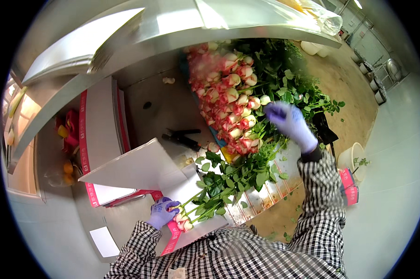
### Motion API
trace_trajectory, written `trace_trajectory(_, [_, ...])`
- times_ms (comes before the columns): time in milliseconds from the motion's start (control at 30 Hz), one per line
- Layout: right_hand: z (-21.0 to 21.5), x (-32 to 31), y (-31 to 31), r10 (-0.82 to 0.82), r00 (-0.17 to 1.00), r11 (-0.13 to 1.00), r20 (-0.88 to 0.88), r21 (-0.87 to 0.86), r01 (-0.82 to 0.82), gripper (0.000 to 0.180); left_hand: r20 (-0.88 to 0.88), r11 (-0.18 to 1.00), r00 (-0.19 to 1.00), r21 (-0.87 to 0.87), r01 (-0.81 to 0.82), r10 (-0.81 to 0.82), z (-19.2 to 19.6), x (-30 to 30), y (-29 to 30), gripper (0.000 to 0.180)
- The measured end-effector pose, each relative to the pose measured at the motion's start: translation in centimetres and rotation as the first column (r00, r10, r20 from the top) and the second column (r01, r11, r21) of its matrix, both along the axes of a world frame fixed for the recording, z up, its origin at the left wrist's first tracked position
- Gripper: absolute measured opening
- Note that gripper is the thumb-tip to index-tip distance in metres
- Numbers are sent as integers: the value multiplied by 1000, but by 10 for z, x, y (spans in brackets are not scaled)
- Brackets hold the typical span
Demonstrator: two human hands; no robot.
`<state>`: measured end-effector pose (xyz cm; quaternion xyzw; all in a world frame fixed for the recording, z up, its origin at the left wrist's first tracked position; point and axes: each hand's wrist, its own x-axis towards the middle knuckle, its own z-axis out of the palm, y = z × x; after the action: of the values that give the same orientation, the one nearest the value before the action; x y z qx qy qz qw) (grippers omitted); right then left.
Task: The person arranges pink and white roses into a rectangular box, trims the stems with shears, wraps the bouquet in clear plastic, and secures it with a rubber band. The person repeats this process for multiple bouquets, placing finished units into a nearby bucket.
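My left hand (163,213), in a pale purple glove, rests at the end of a small bunch of pink-edged white roses (184,223). Its fingers curl round a rose head there. The leafy stems (219,190) of that bunch run away to the right across a white cardboard sheet (191,186) with a pink border. Over at the right, my gloved right hand (291,124) is beside a large heap of pink and white roses (231,102). Motion smears its fingers, and whether they hold a stem is hidden.
Black-handled pruning shears (184,137) lie beyond the upright cardboard flap (138,165). Stacked white and pink cardboard (100,130) stands on the left. A metal shelf edge (172,41) crosses above the table. A white bucket (351,157) stands at the right, and a white card (104,242) lies lower left.
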<state>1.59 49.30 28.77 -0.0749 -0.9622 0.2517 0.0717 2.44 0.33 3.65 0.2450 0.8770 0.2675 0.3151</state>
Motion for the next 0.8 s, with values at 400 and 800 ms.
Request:
trace_trajectory(400, [4, -92, 33, 215, 973, 756, -84, 645, -111, 23, 175, 991, 980, -109, -74, 92, -13, -22, 12, 47])
trace_trajectory(800, [-14, 66, -177, 637, 752, 632, 170, 443, -636, 47, 30, 975, 993, 186, -119, 116, -15, -15, 13, 62])
